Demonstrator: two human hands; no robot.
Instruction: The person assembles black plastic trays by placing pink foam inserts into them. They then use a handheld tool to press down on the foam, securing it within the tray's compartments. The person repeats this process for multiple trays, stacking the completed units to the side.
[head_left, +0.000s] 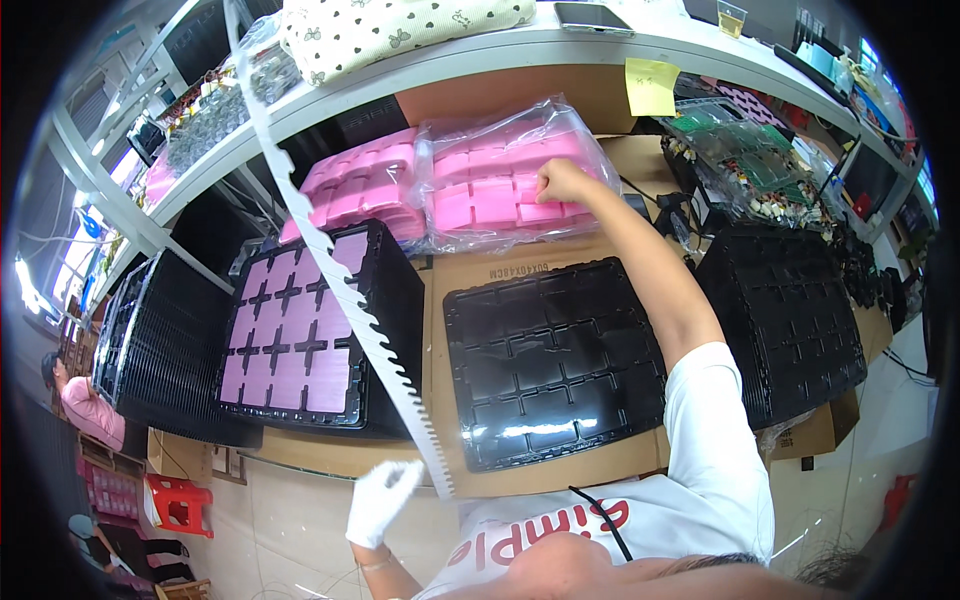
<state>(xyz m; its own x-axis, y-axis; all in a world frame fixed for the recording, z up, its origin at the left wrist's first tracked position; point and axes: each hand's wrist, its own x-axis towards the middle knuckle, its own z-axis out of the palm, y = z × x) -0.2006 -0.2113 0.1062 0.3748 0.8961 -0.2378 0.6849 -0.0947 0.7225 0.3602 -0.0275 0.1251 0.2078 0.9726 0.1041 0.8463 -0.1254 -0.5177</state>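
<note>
The pink pieces [470, 203] lie in rows inside a clear plastic bag [455, 240], just beyond the far edge of the flat black tray [555, 350], the landmark here. The bare right hand [565, 182] is at these pieces, beyond the tray, its fingers curled in together against 1 of them; I cannot tell whether they are clamped on it. The right forearm passes over the tray's right edge. The left hand [383, 502], in a white glove, is in front of the tray's near left corner and apart from it, its fingers bent; I cannot tell whether the fingertips meet. More pink stacks [365, 180] lie beyond the tray to its left, beside the bag. The tray rests on brown cardboard [437, 380]. Left of the tray stands a pile of black trays [397, 300], its top tray filled with pink pads [290, 325], and further left is a tall stack of dark trays [170, 350]. Right of the tray is another black stack [790, 325], with green circuit boards [740, 155] beyond it. A shelf [480, 80] runs beyond the tray and above the bag, with a yellow note [650, 88] on its edge and a patterned cloth [405, 35], a phone [593, 17] and a cup [731, 19] on top. Well left of the tray, a red stool [178, 505] stands on the floor, near 2 other people.
</note>
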